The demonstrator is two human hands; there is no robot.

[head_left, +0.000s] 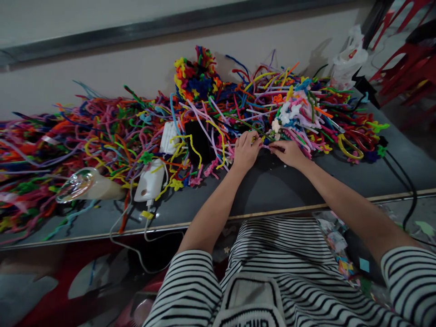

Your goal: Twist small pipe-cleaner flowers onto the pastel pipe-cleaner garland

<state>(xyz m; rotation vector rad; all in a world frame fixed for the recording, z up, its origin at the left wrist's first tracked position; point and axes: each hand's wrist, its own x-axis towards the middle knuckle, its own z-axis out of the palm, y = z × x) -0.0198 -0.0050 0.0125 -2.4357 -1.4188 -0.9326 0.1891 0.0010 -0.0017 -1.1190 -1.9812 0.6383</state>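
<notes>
Both hands meet at the front edge of a long heap of colourful fuzzy stems [112, 118]. My left hand [245, 150] has its fingers bent and pressed together around a small purple and yellow piece. My right hand [289, 153], just to its right, pinches the other end of what looks like a purple fuzzy piece [265, 146]. The details between the fingertips are too small to tell. Behind the hands lie white and pink fuzzy flowers [289, 112] and a dark green stem.
Left of the hands are a black phone [198, 143], a white power bank [150, 181] with a cable, and a clear plastic roll [90, 185]. Yellow-handled scissors [349, 147] lie right, near a white plastic bag [350, 59]. A wall stands behind the grey table [279, 195].
</notes>
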